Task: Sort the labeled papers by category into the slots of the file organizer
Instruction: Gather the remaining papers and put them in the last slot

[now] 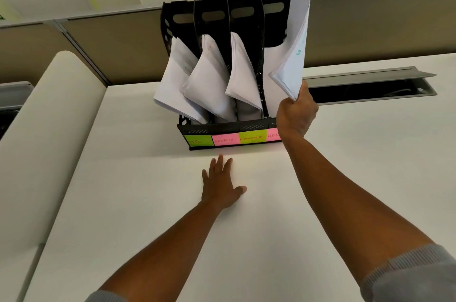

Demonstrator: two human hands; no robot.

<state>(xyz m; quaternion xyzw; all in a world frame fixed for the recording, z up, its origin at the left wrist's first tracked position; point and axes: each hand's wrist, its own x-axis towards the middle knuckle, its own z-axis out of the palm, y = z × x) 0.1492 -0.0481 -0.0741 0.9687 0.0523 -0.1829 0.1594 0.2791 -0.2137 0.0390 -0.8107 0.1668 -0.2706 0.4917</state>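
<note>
A: We log the white surface (246, 240) first. It fills most of the view, and the bare stretch in front of the organizer is broad on both sides. A long open cable trough (370, 89) with a raised grey lid sits at the far right, near the partition.

B: Next, the black file organizer (222, 126). We see it upright at the far middle of the surface, four slots side by side, its front lip facing us.

A: Contents: the three left slots each hold a sagging sheaf of white papers (209, 79) leaning forward over the lip. The fourth slot shows white paper inside too; how much, we cannot tell.

B: The held stack of papers (293, 50) stands tilted above the rightmost slot, its top edge rising past the organizer's back wall. Faint teal writing shows on the front sheet; unreadable.

A: Grip: our right hand (296, 111) is clenched round the stack's lower corner, right in front of the organizer's right end, covering part of the last label.

B: Our left hand (222, 183) lies flat on the surface, fingers spread, holding nothing, just short of the organizer's front.

A: Smallest: sticky labels (227, 140) along the lip read HR, SPORTS, FINANCE, then "ADM", cut off by the hand.
</note>
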